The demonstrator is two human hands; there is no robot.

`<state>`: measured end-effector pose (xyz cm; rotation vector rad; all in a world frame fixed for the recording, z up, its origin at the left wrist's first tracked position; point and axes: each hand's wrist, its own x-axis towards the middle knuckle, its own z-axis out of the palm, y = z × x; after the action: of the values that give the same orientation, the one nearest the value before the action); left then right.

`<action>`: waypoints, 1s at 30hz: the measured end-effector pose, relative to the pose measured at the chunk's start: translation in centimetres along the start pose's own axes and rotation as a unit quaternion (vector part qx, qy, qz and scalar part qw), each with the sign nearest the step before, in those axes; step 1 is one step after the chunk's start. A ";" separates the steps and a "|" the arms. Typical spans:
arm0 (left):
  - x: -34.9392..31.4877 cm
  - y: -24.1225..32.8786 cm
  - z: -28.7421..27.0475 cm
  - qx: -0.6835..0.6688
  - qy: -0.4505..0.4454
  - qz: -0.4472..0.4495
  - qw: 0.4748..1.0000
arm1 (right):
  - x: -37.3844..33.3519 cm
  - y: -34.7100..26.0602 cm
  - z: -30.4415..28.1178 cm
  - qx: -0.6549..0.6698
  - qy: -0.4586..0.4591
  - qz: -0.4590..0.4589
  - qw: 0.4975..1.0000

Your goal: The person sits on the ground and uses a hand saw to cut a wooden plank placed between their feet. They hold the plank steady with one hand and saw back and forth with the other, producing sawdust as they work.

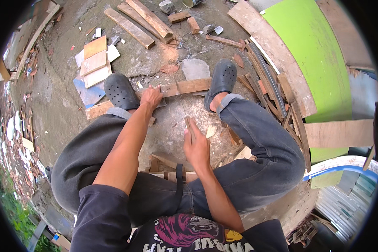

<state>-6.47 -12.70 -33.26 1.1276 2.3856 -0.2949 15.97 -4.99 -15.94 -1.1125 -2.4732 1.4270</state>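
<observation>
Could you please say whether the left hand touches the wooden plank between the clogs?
Touching: the head view shows the left hand resting on the plank.

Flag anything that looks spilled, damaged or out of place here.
White fragments lie strewn along the far left, like dumped rubbish. On the right, the green panel is marked with dark scuffs, so it looks worn.

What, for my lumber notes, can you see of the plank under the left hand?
The plank is long, narrow, weathered brown wood. It lies slantwise, left end lower in view. The left hand rests on it; the left shoe hides part. Right of the hand, a thin blade apparently crosses it. Whether the right shoe touches it is unclear.
</observation>
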 end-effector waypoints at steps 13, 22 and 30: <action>0.1 -0.2 1.3 0.016 0.003 0.000 1.000 | -2.9 0.7 -1.4 0.033 0.021 -0.032 0.999; 0.4 -0.8 2.6 0.022 0.031 -0.029 0.999 | -3.7 1.9 -1.1 0.079 0.001 -0.046 0.996; -1.2 0.2 1.1 -0.044 0.006 -0.002 0.999 | 2.2 0.6 1.0 -0.003 -0.029 0.014 0.999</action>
<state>-5.29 -13.79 -33.60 1.0861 2.3871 -0.1831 14.22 -4.16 -17.58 -1.1262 -2.5125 1.4818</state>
